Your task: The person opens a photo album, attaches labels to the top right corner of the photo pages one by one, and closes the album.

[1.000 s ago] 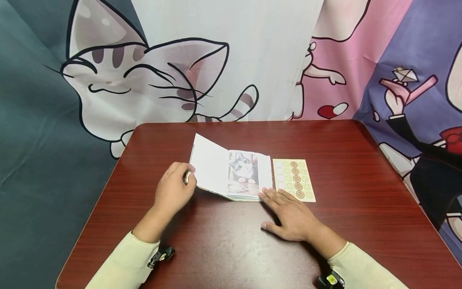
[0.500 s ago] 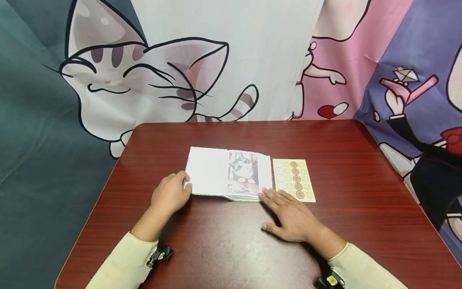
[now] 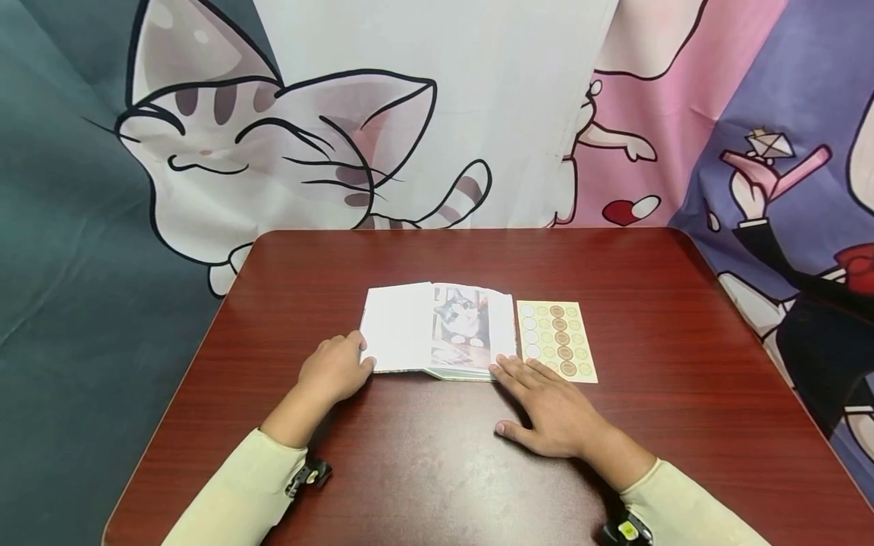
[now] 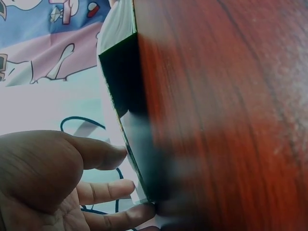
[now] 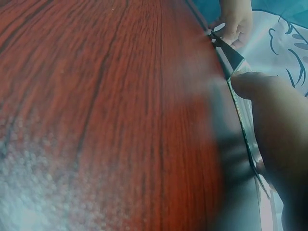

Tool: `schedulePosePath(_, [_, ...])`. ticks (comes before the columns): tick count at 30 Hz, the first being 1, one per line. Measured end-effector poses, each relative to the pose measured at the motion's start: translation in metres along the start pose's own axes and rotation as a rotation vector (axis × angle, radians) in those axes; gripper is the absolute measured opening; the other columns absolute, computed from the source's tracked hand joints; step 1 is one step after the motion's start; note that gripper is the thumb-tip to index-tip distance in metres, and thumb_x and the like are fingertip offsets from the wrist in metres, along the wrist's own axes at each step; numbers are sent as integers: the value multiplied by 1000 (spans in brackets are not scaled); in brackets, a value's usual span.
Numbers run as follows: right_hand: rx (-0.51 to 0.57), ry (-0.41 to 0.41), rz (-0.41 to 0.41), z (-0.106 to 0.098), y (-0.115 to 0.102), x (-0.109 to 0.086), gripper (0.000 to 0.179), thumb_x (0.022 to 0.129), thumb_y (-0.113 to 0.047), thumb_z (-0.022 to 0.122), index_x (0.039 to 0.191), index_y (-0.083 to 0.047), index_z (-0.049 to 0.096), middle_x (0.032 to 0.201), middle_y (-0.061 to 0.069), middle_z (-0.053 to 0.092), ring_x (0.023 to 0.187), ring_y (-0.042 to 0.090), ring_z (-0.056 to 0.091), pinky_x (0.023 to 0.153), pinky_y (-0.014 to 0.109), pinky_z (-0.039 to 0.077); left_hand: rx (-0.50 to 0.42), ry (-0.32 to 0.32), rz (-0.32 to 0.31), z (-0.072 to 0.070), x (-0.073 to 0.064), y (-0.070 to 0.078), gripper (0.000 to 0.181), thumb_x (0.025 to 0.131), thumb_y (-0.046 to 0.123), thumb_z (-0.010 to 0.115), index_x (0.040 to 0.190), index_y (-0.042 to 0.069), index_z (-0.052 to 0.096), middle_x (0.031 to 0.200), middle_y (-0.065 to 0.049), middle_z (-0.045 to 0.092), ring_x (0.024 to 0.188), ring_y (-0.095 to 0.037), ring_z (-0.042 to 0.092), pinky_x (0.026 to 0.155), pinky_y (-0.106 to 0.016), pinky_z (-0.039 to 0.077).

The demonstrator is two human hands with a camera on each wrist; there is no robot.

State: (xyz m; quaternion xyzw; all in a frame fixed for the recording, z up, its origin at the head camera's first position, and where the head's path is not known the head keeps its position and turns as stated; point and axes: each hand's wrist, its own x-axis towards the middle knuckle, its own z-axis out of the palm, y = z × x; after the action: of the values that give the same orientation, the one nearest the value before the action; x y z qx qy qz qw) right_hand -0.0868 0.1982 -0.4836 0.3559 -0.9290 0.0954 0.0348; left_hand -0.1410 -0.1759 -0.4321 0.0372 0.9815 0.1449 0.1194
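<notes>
A small photo album lies spread on the table, with a blank white leaf on the left and a cat photo on the right. My left hand rests at the left cover's outer edge, thumb on the near corner; in the left wrist view its fingers look nearly straight, and the cover slopes down to the table with a gap beneath. My right hand lies flat, fingers spread, fingertips on the album's near right corner. Those fingers also overlap the near edge of a yellow sheet of round stickers.
The reddish-brown wooden table fills the lower view, its rounded far edge close to the cartoon cat curtain. A black band device is strapped at the left wrist and another band device at the right.
My left hand has lowered the album's left cover from a steep tilt until its outer edge slopes down to the table. My right hand and the sticker sheet have stayed in place.
</notes>
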Motion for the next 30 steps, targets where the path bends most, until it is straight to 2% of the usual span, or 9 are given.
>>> schedulePosePath(7, [-2,7,-3,0,0,0,87,96,-64,56,160,-9,35,162,9,37,148,26,36,121,46,25,33,9,21,3,-1,3,37,97,32,66,122,5,63,115,-19,62,109,-40,58,80,-59,52])
schedulePosePath(21, [-13,-10,2,-1,-2,-3,87,97,-63,55,161,-9,31,163,12,34,150,27,31,121,48,23,16,25,41,2,-5,12,36,98,32,64,122,5,64,117,-19,61,111,-39,59,82,-58,52])
schedulePosePath(26, [-18,-18,5,-2,-1,-4,88,98,-65,52,162,-10,29,164,12,33,151,26,29,122,46,21,-3,49,65,2,-6,19,34,97,32,66,120,7,65,117,-18,62,113,-38,59,83,-57,52])
schedulePosePath(30, [-29,-12,4,-2,0,-5,87,98,-65,51,161,-9,30,163,12,34,151,26,29,122,46,21,-20,103,116,4,-6,27,31,96,30,68,118,8,66,114,-14,64,111,-36,61,84,-55,53])
